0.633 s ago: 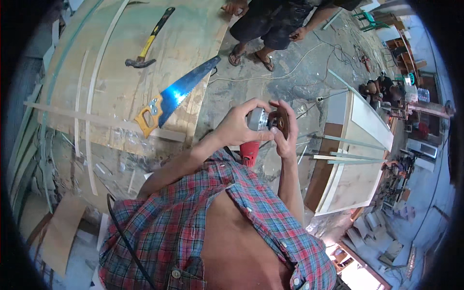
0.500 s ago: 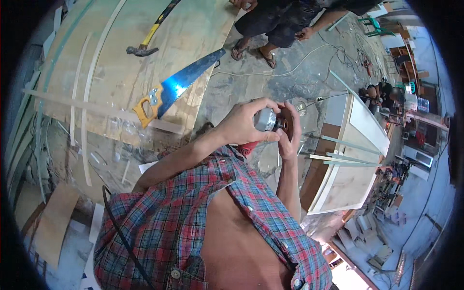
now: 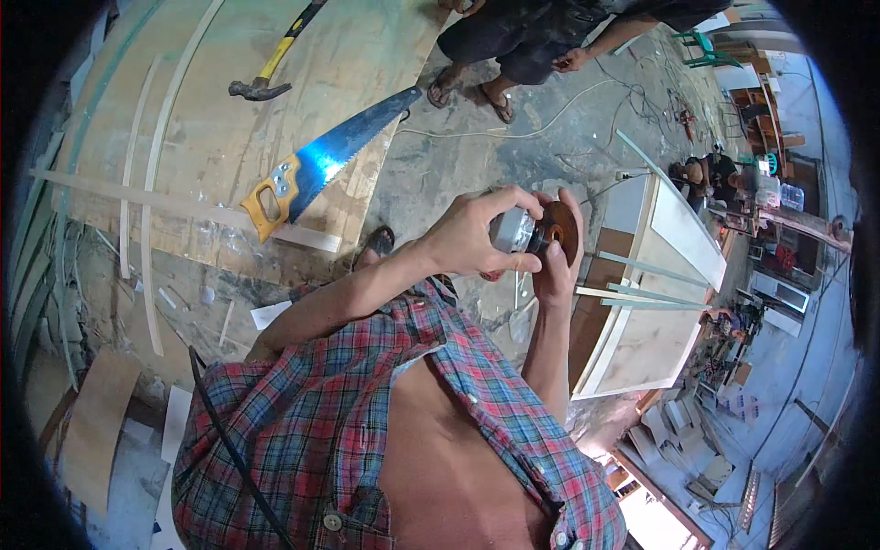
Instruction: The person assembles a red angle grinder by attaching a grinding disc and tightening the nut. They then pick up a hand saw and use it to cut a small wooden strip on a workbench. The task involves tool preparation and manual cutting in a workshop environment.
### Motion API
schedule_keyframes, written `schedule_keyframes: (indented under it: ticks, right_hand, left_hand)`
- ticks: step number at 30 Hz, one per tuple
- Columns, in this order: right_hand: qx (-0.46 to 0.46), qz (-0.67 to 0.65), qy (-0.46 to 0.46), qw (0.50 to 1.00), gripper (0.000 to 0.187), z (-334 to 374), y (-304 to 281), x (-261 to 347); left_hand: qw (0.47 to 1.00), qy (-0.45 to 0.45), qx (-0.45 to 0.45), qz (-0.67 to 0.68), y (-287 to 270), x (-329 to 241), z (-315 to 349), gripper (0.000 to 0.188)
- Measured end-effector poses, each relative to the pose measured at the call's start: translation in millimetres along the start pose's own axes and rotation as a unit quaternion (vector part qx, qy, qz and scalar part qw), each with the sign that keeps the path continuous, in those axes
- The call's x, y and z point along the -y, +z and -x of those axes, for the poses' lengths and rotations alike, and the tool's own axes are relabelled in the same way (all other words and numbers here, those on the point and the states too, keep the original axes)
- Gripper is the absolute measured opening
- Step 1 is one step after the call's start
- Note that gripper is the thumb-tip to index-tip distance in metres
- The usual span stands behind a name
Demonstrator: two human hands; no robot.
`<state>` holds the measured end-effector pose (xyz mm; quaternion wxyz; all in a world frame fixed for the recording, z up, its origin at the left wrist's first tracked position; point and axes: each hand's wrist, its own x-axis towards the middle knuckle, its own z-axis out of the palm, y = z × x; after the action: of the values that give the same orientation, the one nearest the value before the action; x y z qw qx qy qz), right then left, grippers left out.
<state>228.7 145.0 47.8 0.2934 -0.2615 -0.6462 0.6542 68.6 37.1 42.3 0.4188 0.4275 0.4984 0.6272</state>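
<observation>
Two-handed hold.
Tool head (image 3: 513,229) is clasped by left hand (image 3: 469,234), seemingly for steadiness; disc (image 3: 562,226) is pinched by right hand (image 3: 555,278).

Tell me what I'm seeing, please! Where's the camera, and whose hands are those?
There's no robot: each grip is a person's bare hand. The camera sits on that person's head, looking down, and its wide lens bends straight edges. The left grip holds a tool with a grey head. The right grip holds a brown disc by the tool's front. To the left, a board carries a hammer, a saw and thin strips. Someone else stands beyond.
</observation>
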Motion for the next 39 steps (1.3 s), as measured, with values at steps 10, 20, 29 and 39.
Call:
schedule_keyframes:
  ticks: [10,20,29,39]
  right_hand:
    - [-0.034,-0.245,0.057,0.967,0.102,-26,-6,29]
    - [0.017,-0.229,0.099,0.968,0.105,-19,7,17]
    - [0.101,-0.186,0.124,0.969,0.110,-23,57,5]
    - [0.161,-0.247,0.164,0.941,0.111,-43,111,18]
  left_hand:
    - [0.991,0.095,-0.030,0.094,7,49,-30,0.062]
    - [0.972,0.040,-0.072,0.220,-27,48,-4,0.058]
    - [0.933,0.055,-0.192,0.299,-96,42,69,0.073]
    - [0.926,0.050,-0.191,0.322,-95,42,82,0.066]
